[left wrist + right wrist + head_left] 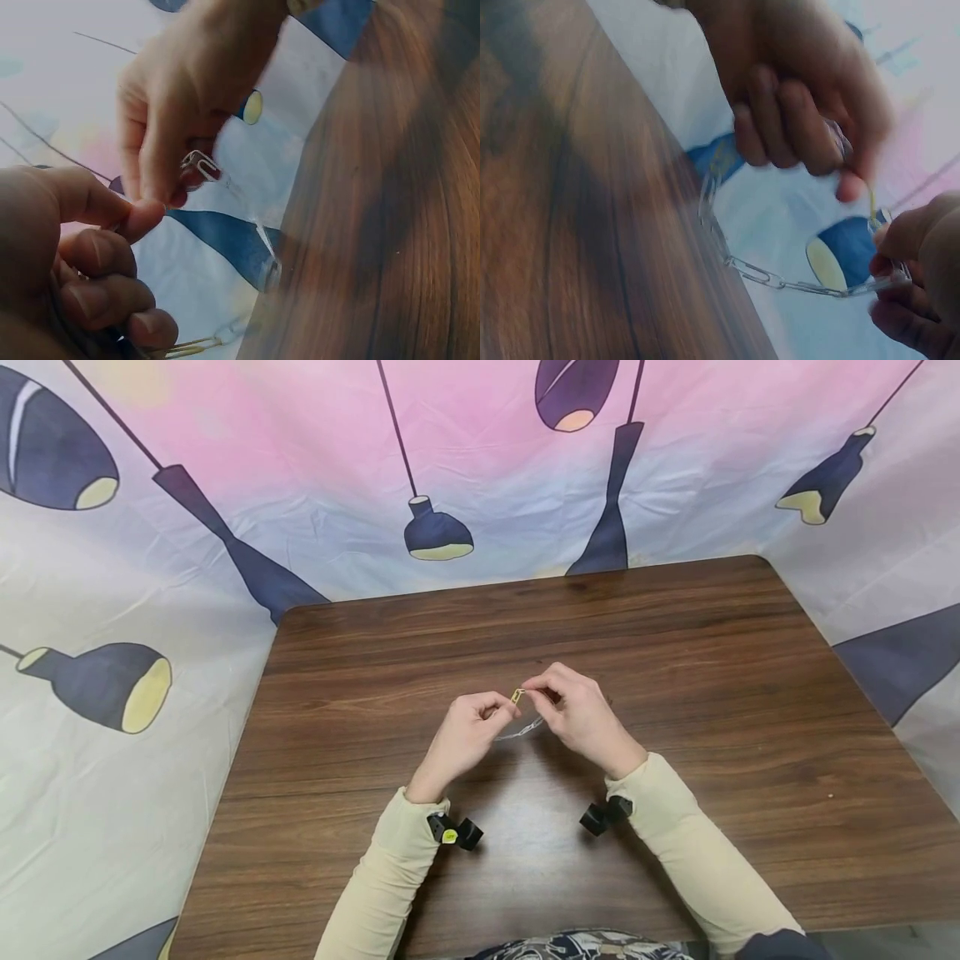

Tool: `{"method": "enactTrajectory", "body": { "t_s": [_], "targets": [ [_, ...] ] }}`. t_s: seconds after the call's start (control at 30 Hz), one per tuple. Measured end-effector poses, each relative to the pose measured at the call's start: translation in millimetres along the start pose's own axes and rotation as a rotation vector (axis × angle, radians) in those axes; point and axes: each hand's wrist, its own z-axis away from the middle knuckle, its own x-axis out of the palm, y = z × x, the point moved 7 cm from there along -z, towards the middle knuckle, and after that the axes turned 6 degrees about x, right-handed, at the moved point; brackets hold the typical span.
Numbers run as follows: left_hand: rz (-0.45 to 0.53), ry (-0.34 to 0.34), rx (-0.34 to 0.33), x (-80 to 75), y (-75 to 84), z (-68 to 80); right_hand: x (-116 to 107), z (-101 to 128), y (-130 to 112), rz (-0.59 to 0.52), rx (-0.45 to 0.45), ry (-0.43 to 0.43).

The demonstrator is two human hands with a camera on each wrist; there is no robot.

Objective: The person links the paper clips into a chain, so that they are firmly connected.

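Observation:
Between the fingertips of both hands is a yellow paper clip (517,696). My left hand (467,733) pinches one end of it with thumb and forefinger. From the other side my right hand (579,712) pinches at its upper end, where the fingertips hide the exact contact. A chain of silver paper clips (781,283) hangs in a loop from one hand to the other, above the table. Near the curled lower fingers of the left hand, another yellow paper clip (191,347) continues the chain in the left wrist view.
Under the hands lies a brown wood-grain table (360,677). A fabric backdrop (510,468) printed with lamps hangs behind and beside it. Each sleeved wrist carries a small black camera, one on the left (456,832) and one on the right (606,815).

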Motion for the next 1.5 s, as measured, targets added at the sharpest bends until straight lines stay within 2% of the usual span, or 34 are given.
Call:
{"method": "enactTrajectory", "body": {
  "t_s": [0.13,0.33,0.4,0.5,0.6,0.7,0.83,0.93,1.0,1.07,1.17,1.27,1.37,1.5],
  "targets": [
    [0.139,-0.005,-0.052,-1.3,-5.3,1.3,-4,1,16,-0.068,0.135,-0.003],
    [0.556,0.075,-0.215,-2.7,-24.9,2.1,-3,3,35,-0.195,0.303,-0.053],
    [0.657,0.113,-0.274,-2.7,-34.0,1.9,-2,3,41,-0.199,0.347,-0.067],
    [0.731,0.141,-0.366,0.0,-50.6,1.9,5,4,53,-0.188,0.408,-0.099],
    [0.761,0.145,-0.456,4.4,-63.3,1.1,12,5,62,-0.175,0.449,-0.124],
    [0.756,0.154,-0.496,8.8,-69.6,-0.2,17,7,67,-0.152,0.461,-0.141],
    [0.694,0.216,-0.469,7.9,-70.4,-6.2,22,5,67,-0.028,0.415,-0.179],
    [0.634,0.270,-0.451,6.2,-73.2,-9.1,30,6,67,0.091,0.363,-0.259],
    [0.564,0.272,-0.436,6.1,-74.0,-9.5,36,8,67,0.136,0.339,-0.324],
    [0.424,0.219,-0.401,7.3,-71.3,-10.5,40,11,67,0.165,0.321,-0.374],
    [0.072,0.102,-0.300,8.6,-59.8,-13.9,42,12,66,0.194,0.290,-0.404],
    [-0.240,0.033,-0.214,10.7,-48.7,-17.5,41,11,65,0.212,0.282,-0.423],
    [-0.360,0.010,-0.183,14.4,-45.6,-19.2,42,11,66,0.224,0.305,-0.464],
    [-0.408,-0.034,-0.188,20.9,-49.7,-18.6,44,11,67,0.234,0.335,-0.505]
  ]
}}
